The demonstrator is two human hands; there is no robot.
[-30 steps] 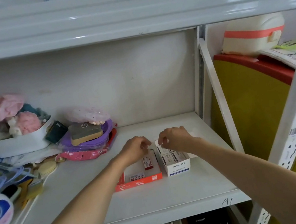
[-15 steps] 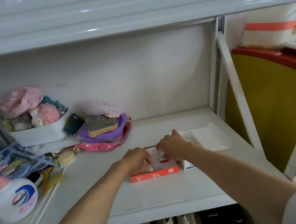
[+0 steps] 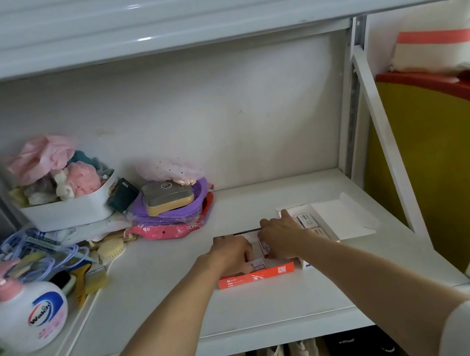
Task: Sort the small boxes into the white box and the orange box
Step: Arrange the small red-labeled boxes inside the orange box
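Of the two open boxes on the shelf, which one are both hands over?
The orange box, with the left hand and right hand over it; the white box sits beside it.

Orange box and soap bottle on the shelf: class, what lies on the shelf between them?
In the head view, bare white shelf fills most of the stretch from the orange box to the soap bottle; only yellow brushes lie beside the bottle.

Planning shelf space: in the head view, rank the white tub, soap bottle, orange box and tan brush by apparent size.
1. white tub
2. soap bottle, nearer the camera, so its rank against the tub is unsure
3. orange box, partly hidden by hands
4. tan brush
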